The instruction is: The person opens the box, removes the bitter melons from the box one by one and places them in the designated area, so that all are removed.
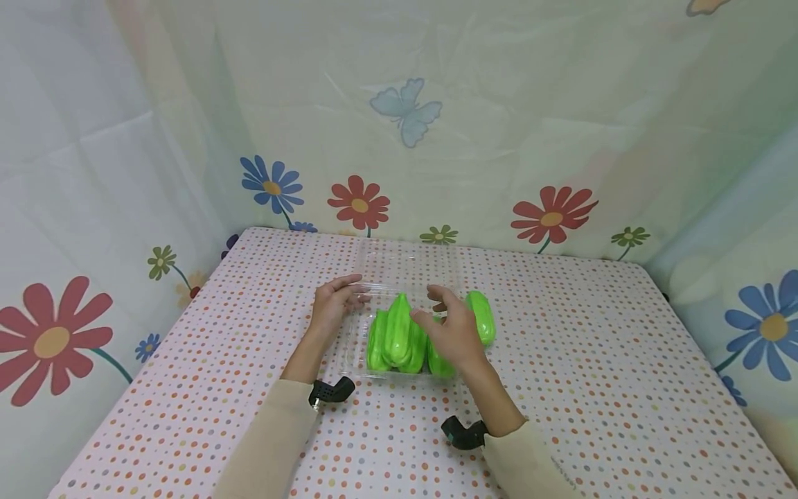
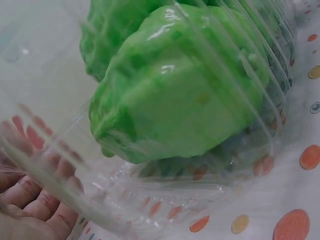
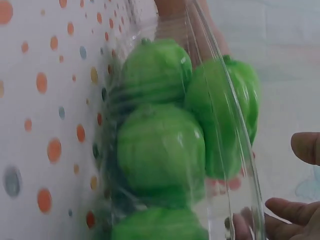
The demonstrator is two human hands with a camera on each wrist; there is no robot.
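Observation:
A clear plastic box (image 1: 350,360) holds several glossy, bright green gourds (image 1: 397,336), ridged and bumpy; one lies on top of the others. Its clear lid (image 1: 408,262) is folded back behind it. At the box's left wall is my left hand (image 1: 332,308), fingers loosely bent, the fingertips at the rim. My right hand (image 1: 458,331) hovers over the right side of the box with thumb and fingers apart and nothing between them. It partly hides a gourd (image 1: 439,360) at that end. In the right wrist view, fingers (image 3: 292,212) are beside the box wall.
Outside the box, another green gourd (image 1: 483,317) lies on the table just right of my right hand. A dotted cloth (image 1: 592,367) covers the table. Behind it hangs a curtain (image 1: 486,138) with flowers and a butterfly. Each wrist carries a small black camera (image 1: 464,433).

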